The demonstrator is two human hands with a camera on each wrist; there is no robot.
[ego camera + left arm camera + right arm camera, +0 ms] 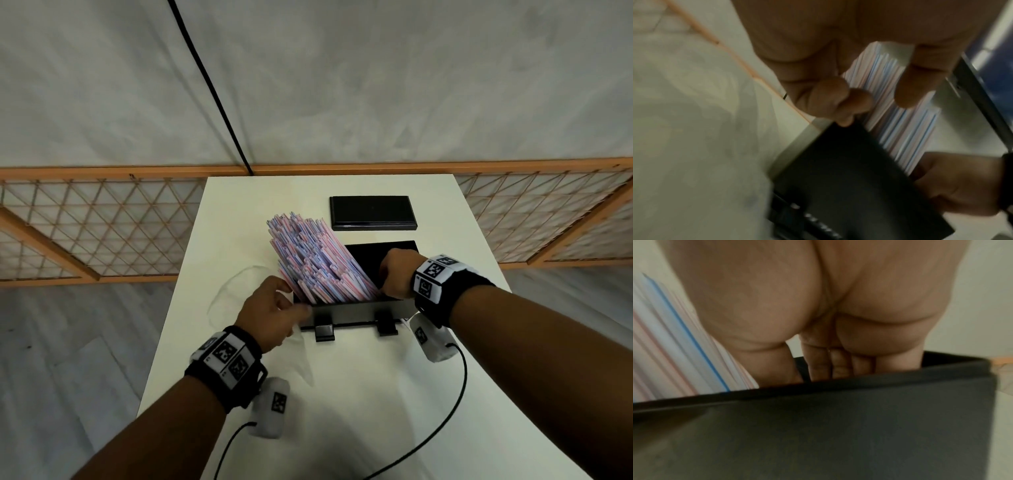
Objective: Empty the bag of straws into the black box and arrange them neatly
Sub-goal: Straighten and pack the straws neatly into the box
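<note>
While the straws (310,253) lean toward the upper left, out of the black box (356,310) at centre frame in the head view, we should tip them upright and level their ends. Our left hand (274,308) curls round the bundle's base. In the left-wrist view, fingers (906,87) pinch straws. In the right-wrist view, our right hand (818,313) dips curled fingers inside the box; its hold we cannot tell.

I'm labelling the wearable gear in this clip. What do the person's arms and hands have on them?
Both forearms are bare, no sleeves. Each wrist wears a black band carrying white tiles with black square code markings. Below each wrist hangs a white padded pod with another code marking, and a thin black cable trails from it.
</note>
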